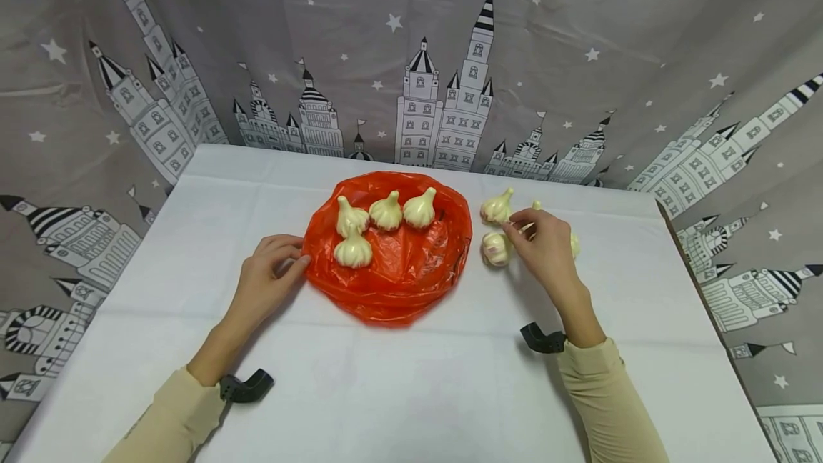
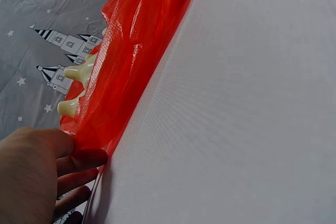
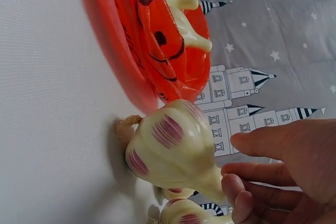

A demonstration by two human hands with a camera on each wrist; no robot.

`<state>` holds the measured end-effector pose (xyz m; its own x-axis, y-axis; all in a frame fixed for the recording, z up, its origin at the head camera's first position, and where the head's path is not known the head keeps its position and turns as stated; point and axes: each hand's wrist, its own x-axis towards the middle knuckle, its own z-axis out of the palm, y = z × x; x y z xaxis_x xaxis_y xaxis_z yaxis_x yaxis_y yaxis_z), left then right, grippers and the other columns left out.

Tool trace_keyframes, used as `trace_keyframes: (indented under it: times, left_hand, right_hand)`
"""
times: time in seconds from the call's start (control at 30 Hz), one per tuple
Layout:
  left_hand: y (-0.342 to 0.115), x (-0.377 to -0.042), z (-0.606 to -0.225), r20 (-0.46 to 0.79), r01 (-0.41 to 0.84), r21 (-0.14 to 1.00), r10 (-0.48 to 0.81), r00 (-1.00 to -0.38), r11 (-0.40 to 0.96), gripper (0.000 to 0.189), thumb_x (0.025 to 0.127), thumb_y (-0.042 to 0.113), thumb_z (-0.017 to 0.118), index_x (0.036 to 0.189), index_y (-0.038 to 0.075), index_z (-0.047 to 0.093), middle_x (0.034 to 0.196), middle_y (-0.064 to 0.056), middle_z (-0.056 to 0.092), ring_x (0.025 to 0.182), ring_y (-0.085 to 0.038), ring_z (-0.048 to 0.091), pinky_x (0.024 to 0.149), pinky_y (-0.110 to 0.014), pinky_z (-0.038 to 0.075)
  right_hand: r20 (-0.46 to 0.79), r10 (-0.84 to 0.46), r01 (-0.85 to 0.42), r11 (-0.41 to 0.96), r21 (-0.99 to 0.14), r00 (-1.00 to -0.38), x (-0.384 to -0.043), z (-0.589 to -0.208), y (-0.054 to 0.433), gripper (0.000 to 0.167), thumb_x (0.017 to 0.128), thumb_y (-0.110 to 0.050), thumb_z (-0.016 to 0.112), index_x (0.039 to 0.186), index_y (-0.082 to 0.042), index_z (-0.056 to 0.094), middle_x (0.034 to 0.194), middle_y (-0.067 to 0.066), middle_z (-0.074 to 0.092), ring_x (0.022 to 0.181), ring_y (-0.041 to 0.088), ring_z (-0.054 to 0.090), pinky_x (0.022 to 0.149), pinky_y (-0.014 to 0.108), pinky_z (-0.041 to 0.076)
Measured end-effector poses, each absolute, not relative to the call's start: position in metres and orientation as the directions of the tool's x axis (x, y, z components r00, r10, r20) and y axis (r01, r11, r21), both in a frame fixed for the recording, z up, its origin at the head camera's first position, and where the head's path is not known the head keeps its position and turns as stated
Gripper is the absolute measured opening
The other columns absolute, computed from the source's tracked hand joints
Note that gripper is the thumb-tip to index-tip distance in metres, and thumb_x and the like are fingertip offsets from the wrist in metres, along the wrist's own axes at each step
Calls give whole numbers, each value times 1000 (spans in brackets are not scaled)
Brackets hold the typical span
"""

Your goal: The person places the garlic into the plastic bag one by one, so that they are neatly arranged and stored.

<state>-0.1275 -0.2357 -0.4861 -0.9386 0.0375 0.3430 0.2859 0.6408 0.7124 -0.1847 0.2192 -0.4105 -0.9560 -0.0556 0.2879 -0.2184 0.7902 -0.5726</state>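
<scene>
A red plastic bag [image 1: 398, 299] lies on the white tabletop with its mouth spread upward. Several garlic bulbs [image 1: 386, 211] sit in its left and back part. At the bag's left edge, my left hand [image 1: 266, 274] pinches the plastic between thumb and fingers. To the right of the bag, my right hand [image 1: 546, 245] is over a loose group of garlic. In the right wrist view, its fingertips meet the stem of a purple-streaked garlic bulb [image 3: 170, 140], while the thumb stands apart from it. Another loose bulb [image 1: 497, 207] lies just beyond the fingers.
More garlic is partly hidden behind my right hand, including a bulb [image 1: 575, 244] at its right side. The white-covered table [image 1: 411, 391] ends at a dark right edge. A grey curtain [image 1: 360, 13] printed with castles and stars hangs behind and beside it.
</scene>
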Motion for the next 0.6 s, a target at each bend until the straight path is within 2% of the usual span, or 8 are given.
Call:
trace_keyframes:
  times: [0.2, 0.6]
  left_hand:
    - [-236, -128, -486, 346, 285, 708, 35, -938, 646, 10, 97, 9, 74, 88, 6, 74, 121, -15, 73, 123, -32, 59, 100, -3, 31]
    - [-236, -128, -487, 340, 283, 713, 36, -940, 642, 12, 98, 11, 73, 87, 7, 74, 122, -15, 73, 124, -32, 59, 98, -3, 32]
  right_hand:
    - [272, -34, -184, 816, -548, -962, -184, -411, 220, 21, 95, -14, 76, 105, 5, 77, 94, 21, 77, 80, 34, 73, 73, 40, 53]
    - [202, -54, -161, 809, -565, -978, -182, -410, 218, 20, 96, -15, 76, 105, 2, 78, 90, 18, 76, 79, 29, 65, 72, 37, 48]
